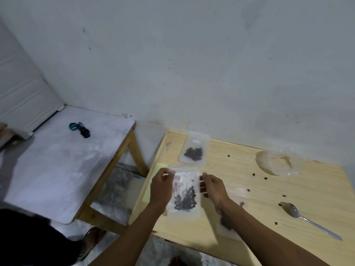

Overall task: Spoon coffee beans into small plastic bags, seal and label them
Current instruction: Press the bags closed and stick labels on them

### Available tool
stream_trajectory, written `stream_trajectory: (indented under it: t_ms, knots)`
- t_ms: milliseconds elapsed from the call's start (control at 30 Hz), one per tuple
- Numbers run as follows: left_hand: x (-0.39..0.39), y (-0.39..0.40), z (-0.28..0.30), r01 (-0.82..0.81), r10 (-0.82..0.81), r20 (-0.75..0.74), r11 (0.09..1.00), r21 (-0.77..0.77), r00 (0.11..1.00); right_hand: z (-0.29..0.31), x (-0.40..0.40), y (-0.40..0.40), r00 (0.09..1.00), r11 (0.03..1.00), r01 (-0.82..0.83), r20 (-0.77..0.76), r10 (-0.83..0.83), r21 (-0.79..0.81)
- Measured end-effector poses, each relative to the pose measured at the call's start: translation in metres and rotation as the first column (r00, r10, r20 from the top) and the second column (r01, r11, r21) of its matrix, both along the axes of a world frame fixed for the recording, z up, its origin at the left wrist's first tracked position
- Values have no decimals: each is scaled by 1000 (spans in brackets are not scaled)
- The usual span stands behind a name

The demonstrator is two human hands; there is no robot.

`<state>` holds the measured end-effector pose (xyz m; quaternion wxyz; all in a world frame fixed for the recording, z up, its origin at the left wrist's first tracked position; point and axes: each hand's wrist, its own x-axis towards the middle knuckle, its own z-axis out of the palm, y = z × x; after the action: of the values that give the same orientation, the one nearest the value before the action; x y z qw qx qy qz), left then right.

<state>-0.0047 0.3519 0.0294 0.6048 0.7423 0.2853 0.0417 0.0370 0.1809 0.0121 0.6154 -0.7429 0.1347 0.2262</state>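
Coffee beans [186, 201] lie pooled in the low end of the small bag [185, 189] that I hold up over the near left part of the wooden table [240, 189]. My left hand [161, 189] pinches the bag's top left corner between thumb and curled fingers; my right hand [212, 189] pinches the right edge likewise. Sealing appears to be the step in hand. To do it well, I judge, I should keep the beans clear of the strip and press along its full length. A finished bag [194, 148], with a small label, lies at the far edge. A spoon [307, 219] rests at the near right, with loose beans [254, 174] scattered about.
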Motion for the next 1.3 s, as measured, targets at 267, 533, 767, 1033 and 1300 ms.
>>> stream_trajectory:
  t_ms: [267,533,767,1033,1300]
  knots:
    - [-37,89,6,-288,290,4,951,-116,957,-24,-17,78,891,817,-403,26,452,-412]
    - [-73,131,4,-404,405,10,913,-65,914,-45,-29,121,834,688,-459,-5,552,-563]
    - [-83,134,3,-418,421,13,904,-92,907,-43,-32,136,856,678,-430,-32,515,-596]
    - [-71,120,7,-320,320,11,947,-30,947,-32,-33,109,881,872,-363,183,436,-329]
    - [-34,73,13,-143,148,53,986,-89,988,-1,-7,57,923,991,-101,364,127,-92]
